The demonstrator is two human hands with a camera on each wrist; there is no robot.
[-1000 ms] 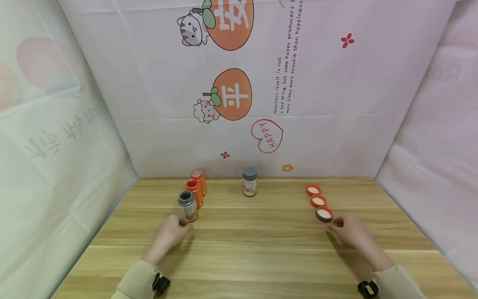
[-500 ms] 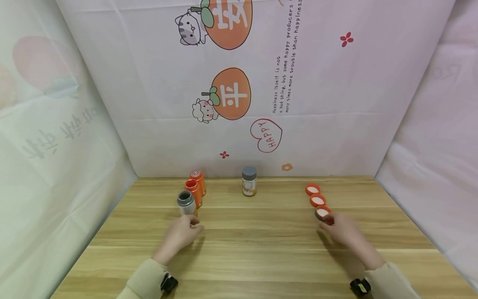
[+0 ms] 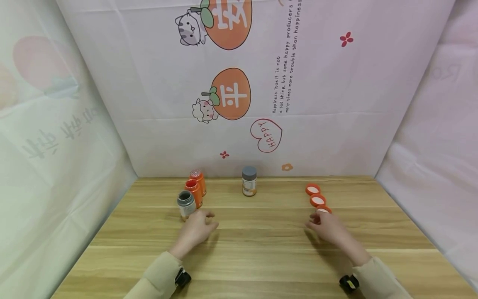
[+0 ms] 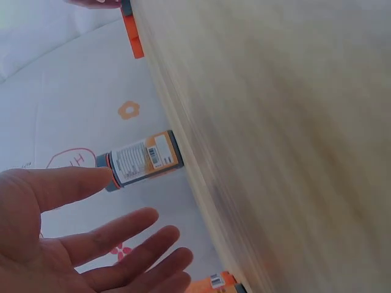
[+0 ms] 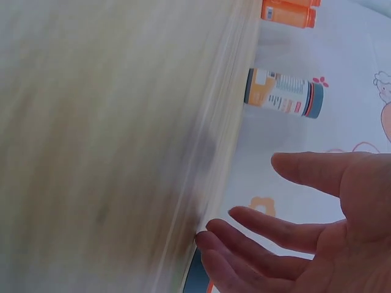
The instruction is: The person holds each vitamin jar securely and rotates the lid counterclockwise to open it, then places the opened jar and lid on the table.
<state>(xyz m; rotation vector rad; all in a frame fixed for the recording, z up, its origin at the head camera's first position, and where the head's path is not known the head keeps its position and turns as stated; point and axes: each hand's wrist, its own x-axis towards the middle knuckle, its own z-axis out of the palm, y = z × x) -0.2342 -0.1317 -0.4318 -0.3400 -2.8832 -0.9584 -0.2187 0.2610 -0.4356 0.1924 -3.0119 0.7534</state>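
My left hand (image 3: 196, 227) hovers over the table, fingers relaxed and holding nothing. It overlaps the lower part of an uncapped grey-necked bottle (image 3: 186, 204) in the head view. My right hand (image 3: 328, 228) is likewise empty, thumb and fingers spread apart in its wrist view. Behind it lies a grey lid with an orange inner ring (image 3: 324, 209), partly hidden by the fingers. A capped bottle with a grey lid and white-and-orange label (image 3: 249, 187) stands upright between the hands, farther back; the left wrist view shows this capped bottle (image 4: 140, 160) beyond the thumb.
Two orange bottles stand behind the grey-necked one: a nearer open bottle (image 3: 195, 194) and a farther bottle (image 3: 200, 182). Two orange lids, a near lid (image 3: 318, 201) and a far lid (image 3: 312, 189), lie underside up at right. A printed cloth (image 3: 168, 137) hangs behind the wooden table (image 3: 257, 249).
Both hands have moved inward toward the middle, the left one rightward past the grey-necked bottle and the right one leftward past the grey lid. The bottles and lids stay in place.
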